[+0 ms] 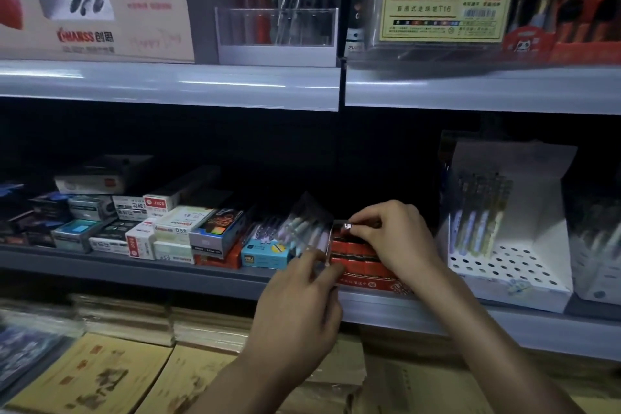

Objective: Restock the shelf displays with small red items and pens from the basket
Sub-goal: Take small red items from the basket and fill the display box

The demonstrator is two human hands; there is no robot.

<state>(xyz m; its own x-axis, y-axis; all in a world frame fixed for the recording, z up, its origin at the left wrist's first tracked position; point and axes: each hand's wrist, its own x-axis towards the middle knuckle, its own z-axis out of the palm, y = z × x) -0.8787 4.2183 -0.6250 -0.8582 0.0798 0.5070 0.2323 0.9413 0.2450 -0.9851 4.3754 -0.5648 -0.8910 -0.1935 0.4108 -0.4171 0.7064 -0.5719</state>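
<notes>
The left hand (299,306) pinches the lower edge of a clear pack of pens (309,228), which is propped on the middle shelf (168,274) just left of the red display box (361,265). The right hand (393,239) curls over that box, thumb and fingertips nipping a small item (347,226) near its back rim. The pack looks light and its film slippery and floppy, so a hold across the pen barrels would likely be steadier than one on film alone. The small item probably weighs next to nothing and suits a fingertip pinch. Its shape is blurred, the shelf's back lies in shadow, and no basket shows.
</notes>
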